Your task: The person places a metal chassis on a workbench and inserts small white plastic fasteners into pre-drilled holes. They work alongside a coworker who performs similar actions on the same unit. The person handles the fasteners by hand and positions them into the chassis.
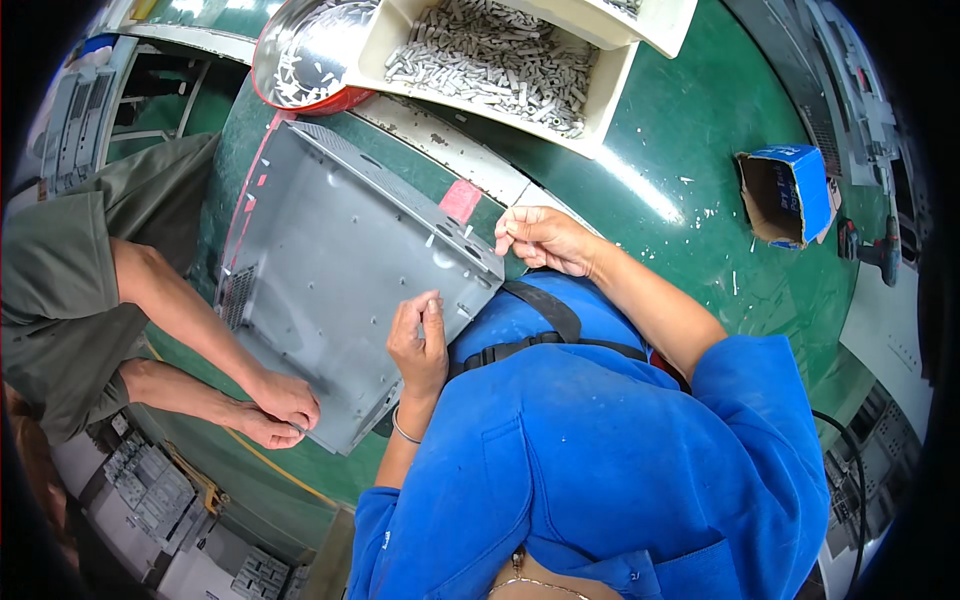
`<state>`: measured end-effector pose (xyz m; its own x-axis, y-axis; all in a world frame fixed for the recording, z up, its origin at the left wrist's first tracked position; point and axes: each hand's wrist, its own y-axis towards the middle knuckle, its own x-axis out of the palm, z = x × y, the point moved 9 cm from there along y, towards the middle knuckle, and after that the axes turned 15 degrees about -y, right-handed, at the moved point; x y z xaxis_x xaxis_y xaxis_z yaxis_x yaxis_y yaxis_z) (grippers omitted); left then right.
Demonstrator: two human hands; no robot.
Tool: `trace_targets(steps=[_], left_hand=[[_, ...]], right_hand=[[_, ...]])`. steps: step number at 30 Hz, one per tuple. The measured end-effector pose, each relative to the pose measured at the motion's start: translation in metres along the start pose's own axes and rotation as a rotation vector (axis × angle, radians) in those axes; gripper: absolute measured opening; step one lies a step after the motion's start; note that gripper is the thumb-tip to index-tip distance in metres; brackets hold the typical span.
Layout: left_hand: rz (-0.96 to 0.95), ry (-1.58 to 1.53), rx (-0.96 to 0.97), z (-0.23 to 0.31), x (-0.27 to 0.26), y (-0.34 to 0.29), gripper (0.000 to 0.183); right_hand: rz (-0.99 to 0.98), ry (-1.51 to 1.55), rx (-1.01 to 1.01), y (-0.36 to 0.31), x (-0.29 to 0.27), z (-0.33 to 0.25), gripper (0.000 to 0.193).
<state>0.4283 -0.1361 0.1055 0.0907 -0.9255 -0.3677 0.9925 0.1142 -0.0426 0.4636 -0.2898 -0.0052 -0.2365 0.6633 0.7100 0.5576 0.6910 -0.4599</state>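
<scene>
Where the near right corner of a large grey sheet-metal chassis, shaped as a shallow open tray (320,250), points toward a person in a blue work shirt (600,450), two bare hands are raised.

Left hand (418,345): fingers curled inward, thumb upright close to the index finger; a thin band circles the wrist. It lies in front of the chassis's near side; contact with the metal, and any small piece between the fingertips, cannot be told.

Right hand (548,238): thumb and index finger brought together, remaining fingers loosely bent; located just beyond the chassis's right corner, apart from it. Any item in the pinch is too small to tell.

Chassis: left of the right hand, extending away behind the left; small white pegs (430,240) stand along its right side.

Co-worker's two hands (285,400): close together, fingers bent, at the chassis's lower left edge; what they pinch cannot be made out.

Green-topped desk (690,290), with a chipped white edge strip (430,130): beside the strip, a cream rectangular plastic bin (618,90) of small whitish tubular pieces (490,65); left of it, a red-sided round metal bowl (340,102) with similar pieces. Toward the desk's right edge, an open blue cardboard box (812,185) and a dark power drill (885,252).
</scene>
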Motion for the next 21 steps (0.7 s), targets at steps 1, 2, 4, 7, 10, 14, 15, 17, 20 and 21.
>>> trace_targets(steps=[1,2,4,7,10,14,15,17,20,21], left_hand=[[0.001,0.002,0.001,0.000,0.000,0.000,0.012],[0.001,0.004,0.001,0.000,0.000,0.000,0.012],[-0.002,0.008,-0.002,0.000,0.000,0.001,0.012],[-0.006,-0.002,-0.008,0.001,0.001,0.002,0.012],[-0.005,-0.019,-0.025,-0.003,0.001,0.001,0.012],[-0.012,-0.040,-0.058,-0.005,0.002,0.001,0.013],[0.000,-0.038,-0.043,-0.004,0.002,0.001,0.012],[0.020,-0.038,-0.012,-0.004,0.003,0.002,0.010],[0.029,-0.044,-0.047,-0.009,0.001,0.000,0.010],[0.025,-0.046,-0.053,-0.011,0.002,0.000,0.011]], right_hand=[[0.034,-0.006,-0.021,0.001,-0.001,-0.002,0.011],[0.069,-0.010,-0.041,0.002,-0.002,-0.004,0.011],[0.151,0.014,-0.035,0.003,-0.007,-0.007,0.009],[0.222,0.042,-0.073,0.004,-0.014,-0.009,0.009],[0.229,0.096,-0.117,0.007,-0.022,-0.005,0.010],[0.132,0.041,-0.092,0.008,-0.015,-0.004,0.009],[0.122,-0.004,-0.080,0.008,-0.013,-0.003,0.010],[0.107,-0.096,-0.057,0.007,-0.009,-0.001,0.010],[0.150,-0.233,-0.063,0.007,-0.003,-0.004,0.010],[0.147,-0.250,-0.060,0.007,-0.002,-0.004,0.009]])
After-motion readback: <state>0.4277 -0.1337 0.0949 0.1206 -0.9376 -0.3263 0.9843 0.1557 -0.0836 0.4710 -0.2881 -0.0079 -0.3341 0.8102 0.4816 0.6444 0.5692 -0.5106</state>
